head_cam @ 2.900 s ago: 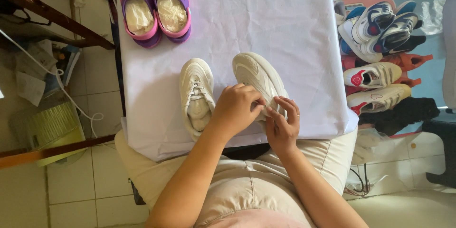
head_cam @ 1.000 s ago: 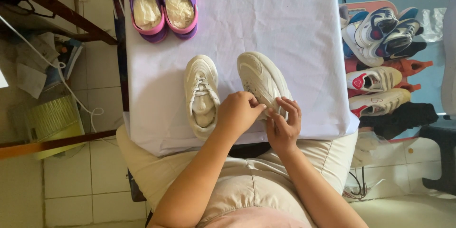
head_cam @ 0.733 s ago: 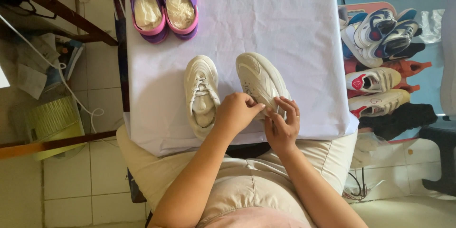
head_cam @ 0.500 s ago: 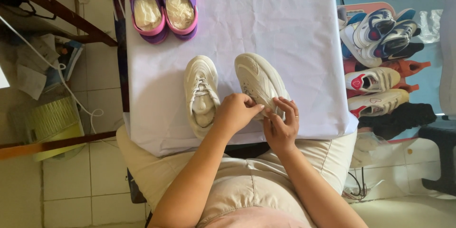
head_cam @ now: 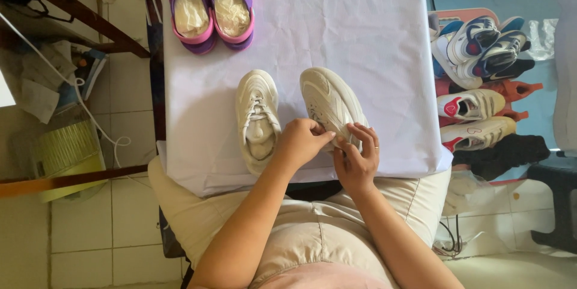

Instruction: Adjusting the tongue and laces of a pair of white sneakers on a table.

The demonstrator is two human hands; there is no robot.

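Matt white cloth table cover [head_cam: 336, 24], smooth pink plastic clogs [head_cam: 210, 3]

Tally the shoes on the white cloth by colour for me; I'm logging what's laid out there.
White sneakers: 2, one lying free, one under both hands
Pink-and-purple clogs: 2
Total: 4

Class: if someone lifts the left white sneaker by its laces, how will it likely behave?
The sneaker would probably dangle and swing, since its laces look loose and floppy. It likely feels light, being small and padded. Pushed on the cloth, its flat sole should slide, not roll.
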